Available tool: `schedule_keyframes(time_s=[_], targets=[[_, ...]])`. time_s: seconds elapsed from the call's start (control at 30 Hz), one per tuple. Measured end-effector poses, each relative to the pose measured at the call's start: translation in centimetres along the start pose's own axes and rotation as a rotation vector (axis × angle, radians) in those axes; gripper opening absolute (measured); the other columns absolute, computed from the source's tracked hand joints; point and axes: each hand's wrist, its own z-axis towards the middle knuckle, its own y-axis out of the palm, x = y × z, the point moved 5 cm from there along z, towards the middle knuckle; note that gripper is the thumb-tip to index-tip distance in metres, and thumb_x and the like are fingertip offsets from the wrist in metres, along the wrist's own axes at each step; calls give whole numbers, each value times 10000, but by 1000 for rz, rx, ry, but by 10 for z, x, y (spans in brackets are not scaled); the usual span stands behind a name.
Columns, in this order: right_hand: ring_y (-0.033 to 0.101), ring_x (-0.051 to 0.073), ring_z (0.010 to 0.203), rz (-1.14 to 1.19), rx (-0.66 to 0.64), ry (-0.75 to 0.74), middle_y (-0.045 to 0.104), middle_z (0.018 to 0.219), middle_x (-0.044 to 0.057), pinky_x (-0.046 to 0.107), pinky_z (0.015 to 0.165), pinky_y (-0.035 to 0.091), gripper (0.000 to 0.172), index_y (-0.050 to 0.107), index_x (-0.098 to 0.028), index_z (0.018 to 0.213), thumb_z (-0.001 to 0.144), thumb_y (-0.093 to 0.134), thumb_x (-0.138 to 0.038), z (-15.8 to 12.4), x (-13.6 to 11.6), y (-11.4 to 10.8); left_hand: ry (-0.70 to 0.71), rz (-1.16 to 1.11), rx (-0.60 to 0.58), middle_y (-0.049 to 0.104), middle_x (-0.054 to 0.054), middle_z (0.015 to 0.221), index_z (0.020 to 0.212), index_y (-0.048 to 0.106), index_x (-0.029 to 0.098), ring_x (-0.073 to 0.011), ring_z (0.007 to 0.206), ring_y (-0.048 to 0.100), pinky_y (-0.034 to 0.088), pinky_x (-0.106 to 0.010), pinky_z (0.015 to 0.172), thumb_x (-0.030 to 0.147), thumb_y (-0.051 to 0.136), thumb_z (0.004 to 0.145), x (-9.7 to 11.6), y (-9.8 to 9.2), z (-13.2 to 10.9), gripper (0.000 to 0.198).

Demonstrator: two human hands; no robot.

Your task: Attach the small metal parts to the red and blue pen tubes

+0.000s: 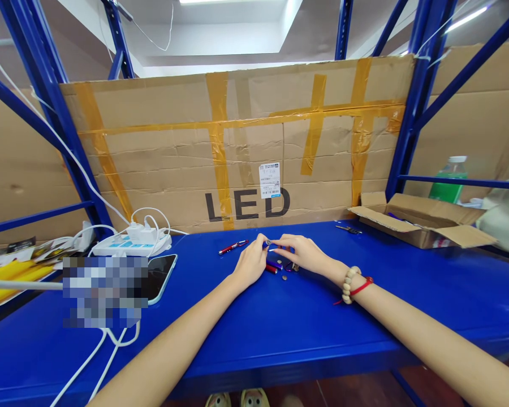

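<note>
My left hand (251,262) and my right hand (302,253) meet over the blue shelf top, fingertips pinched together around a tiny silvery piece (268,242), too small to name. Just beneath them lie a short red tube (271,269) and a blue-purple tube (275,264), partly hidden by my left hand. Two small round metal discs (284,277) rest beside the tubes. A small cluster of metal bits (295,267) sits under my right fingers. Left of my left hand is a slim red pen-like stick (233,247) with silver parts.
Keys (348,229) lie near an open cardboard box (419,220) at right. On the left are a power strip (131,242) with white cables, a phone (161,277) and yellow packages (14,277). Taped cardboard (173,158) closes off the back between blue posts (411,113).
</note>
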Motion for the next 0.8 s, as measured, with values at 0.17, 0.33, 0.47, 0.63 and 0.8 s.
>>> schedule_keyframes(time_s=[0.17,0.33,0.47,0.63,0.8], targets=[[565,147,716,-137,-61,-134,595,840,49,226,581,378,322,583,-211,1103,911,378,-371,-2,-7,4,23,16,5,580,-19,851,861,409,225,-162,788,560,409,-268,693,131,341,837,2,-1,-1,118],[559,150,721,-169,-50,-175,585,835,56,228,588,376,308,556,-191,1081,916,364,-367,-3,-8,9,43,-6,1,575,-12,804,847,415,222,-157,742,553,408,-262,670,144,337,843,5,-2,-3,110],[559,150,700,-157,-28,-187,588,821,63,234,578,368,278,565,-173,992,918,360,-345,-2,-11,8,54,-4,11,570,-14,806,843,415,219,-158,753,552,413,-269,690,136,337,838,5,-2,-2,113],[556,149,676,-189,-32,-198,600,807,63,237,565,347,232,559,-163,914,916,377,-307,0,-15,6,64,-2,24,575,-16,838,861,410,225,-160,783,561,418,-264,695,134,330,839,4,-1,-2,123],[558,144,660,-190,-64,-182,610,803,60,233,560,332,190,558,-159,926,905,406,-270,1,-14,6,73,10,21,570,-15,839,850,390,227,-161,780,559,408,-258,676,156,320,856,4,-1,-2,100]])
